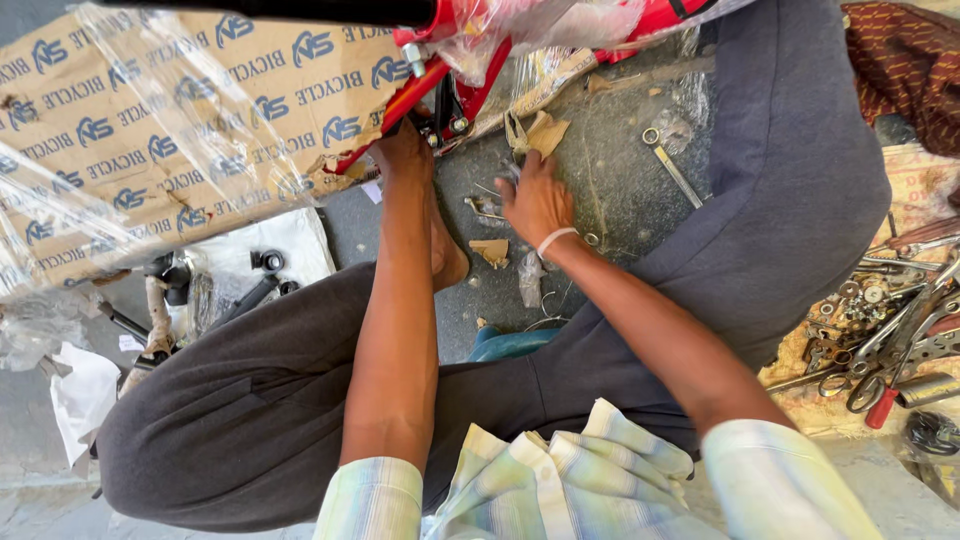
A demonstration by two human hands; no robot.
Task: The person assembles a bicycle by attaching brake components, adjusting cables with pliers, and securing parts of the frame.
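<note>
Left hand (402,152) grips red bicycle frame (420,90); right hand (535,200) fingers down on gritty concrete floor (620,190), grasp unclear; spanner (672,166) nearby.

The rough grey concrete floor (620,190) lay in even daylight, littered with scraps of torn brown cardboard (491,250) and clear plastic wrap. A white sheet (300,240) was spread on it at the left. At the right edge a worn patterned cloth (920,190) covered the ground.
</note>
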